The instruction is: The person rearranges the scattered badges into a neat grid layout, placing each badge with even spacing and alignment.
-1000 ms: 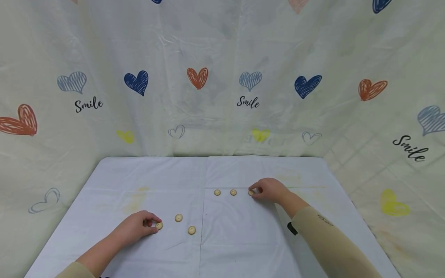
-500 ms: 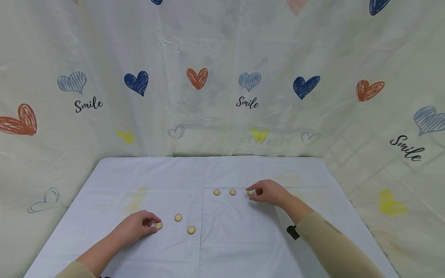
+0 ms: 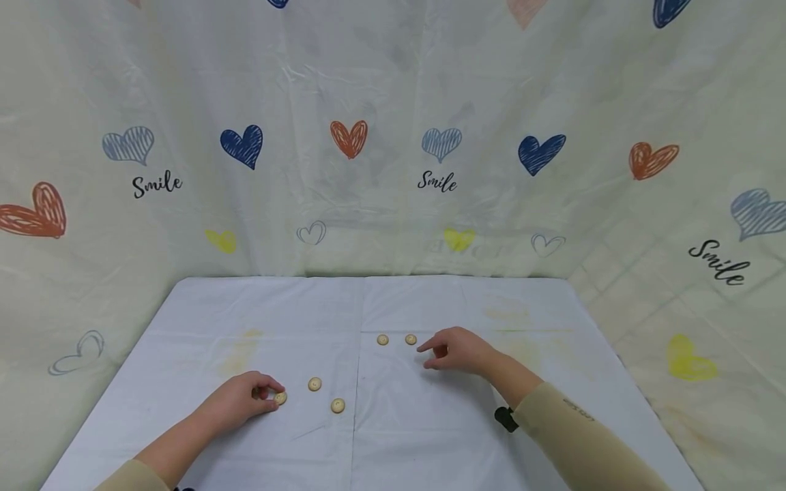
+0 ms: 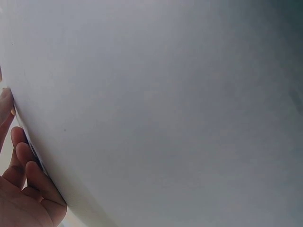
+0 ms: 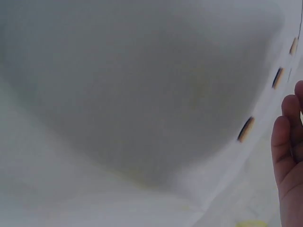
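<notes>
On the left of the white table, my left hand pinches a round wooden button between thumb and fingertips, low at the cloth. Two more buttons lie to its right, one slightly farther back and one nearer the middle crease. Farther back on the right, my right hand hovers with nothing in it, index finger and thumb apart. Left of its fingertips lie two buttons, an outer one and an inner one. A third button of that row shows in the right wrist view; the hand hides it in the head view.
A white cloth with creases covers the table. Behind and beside it hangs a pale curtain printed with hearts and the word Smile. Both forearms reach in over the near side, in beige sleeves.
My right hand has let go of the rightmost button in the back row and moved left and nearer, its fingers spreading. The left hand keeps its pinch in the same place.
</notes>
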Tool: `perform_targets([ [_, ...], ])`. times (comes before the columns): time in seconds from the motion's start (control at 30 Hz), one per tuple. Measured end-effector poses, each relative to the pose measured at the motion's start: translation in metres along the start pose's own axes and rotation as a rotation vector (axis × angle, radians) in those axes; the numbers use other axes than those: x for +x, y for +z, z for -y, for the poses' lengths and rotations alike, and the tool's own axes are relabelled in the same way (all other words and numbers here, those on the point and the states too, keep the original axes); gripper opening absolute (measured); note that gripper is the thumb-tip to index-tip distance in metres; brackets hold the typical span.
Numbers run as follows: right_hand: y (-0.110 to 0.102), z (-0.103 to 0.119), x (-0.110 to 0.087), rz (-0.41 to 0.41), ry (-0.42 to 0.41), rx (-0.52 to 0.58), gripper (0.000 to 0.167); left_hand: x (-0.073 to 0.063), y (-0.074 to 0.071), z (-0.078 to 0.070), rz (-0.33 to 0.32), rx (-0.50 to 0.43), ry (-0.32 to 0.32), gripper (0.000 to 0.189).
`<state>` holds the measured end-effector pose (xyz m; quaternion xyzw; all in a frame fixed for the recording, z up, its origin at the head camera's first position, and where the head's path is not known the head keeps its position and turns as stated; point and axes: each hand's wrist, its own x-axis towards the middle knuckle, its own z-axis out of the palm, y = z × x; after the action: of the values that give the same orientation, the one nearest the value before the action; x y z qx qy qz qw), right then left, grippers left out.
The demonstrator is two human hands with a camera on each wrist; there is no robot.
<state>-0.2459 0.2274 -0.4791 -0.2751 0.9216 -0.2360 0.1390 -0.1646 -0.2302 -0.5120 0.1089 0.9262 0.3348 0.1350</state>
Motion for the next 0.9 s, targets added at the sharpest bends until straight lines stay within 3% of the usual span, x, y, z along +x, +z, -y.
perform_targets([
  [0.3,0.029,0.05,0.027,0.116,-0.096,-0.033,0.03,-0.001,0.0,0.001,0.0,-0.005,0.007,0.021],
  [0.5,0.047,0.078,0.046,0.152,-0.218,-0.058,0.029,0.001,0.002,0.003,-0.001,-0.004,0.012,0.021],
  [0.67,0.056,0.095,0.055,0.18,-0.293,-0.063,0.028,0.001,0.001,0.0,0.002,-0.005,0.004,0.021],
  [0.9,0.069,0.108,0.065,0.219,-0.313,-0.102,0.028,0.001,0.0,0.0,0.002,-0.002,0.006,0.02],
])
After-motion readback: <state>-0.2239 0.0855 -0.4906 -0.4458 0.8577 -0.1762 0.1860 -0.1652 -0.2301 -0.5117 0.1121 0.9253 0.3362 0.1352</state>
